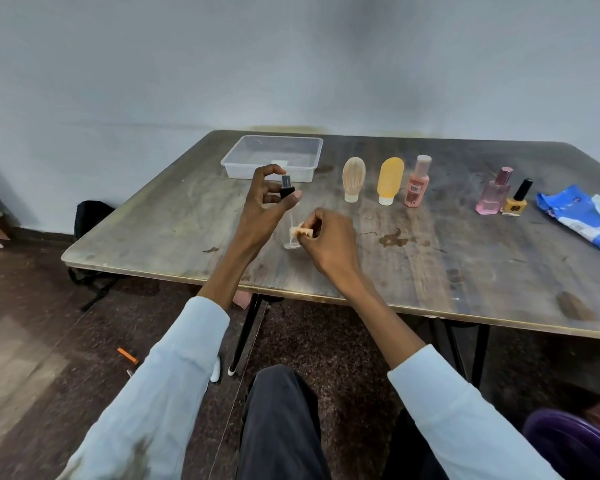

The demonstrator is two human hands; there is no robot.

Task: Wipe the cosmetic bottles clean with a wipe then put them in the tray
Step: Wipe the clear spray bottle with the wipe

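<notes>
- The left hand (269, 199) holds a small clear bottle (290, 220) near the middle of the frame, its fingers curled round the black cap (286, 186) at the top. Gripped that high, the glass body hangs bare below — likely so the wipe can reach all of it.
- The right hand (328, 237) pinches a crumpled, stained wipe (301, 231) between thumb and fingertips and presses it against the lower side of the bottle. Bunched small like this, it suits so narrow a surface to clean.
- The bottle's base sits at or just above the surface (430, 278); I cannot tell whether it touches.
- The clear tray (230, 164) sits at the upper centre, just beyond the left hand. No bottle shows inside it, so it looks to be waiting for the first cleaned one.
- Five more bottles stand upright in a loose row to the right: a beige tube (353, 180), an orange tube (390, 181), a peach bottle (417, 181), a pink perfume bottle (493, 194) and a yellow nail polish (516, 200) — probably queued for wiping.
- The blue wipes packet (579, 216) lies at the far right edge, within the right hand's reach.
</notes>
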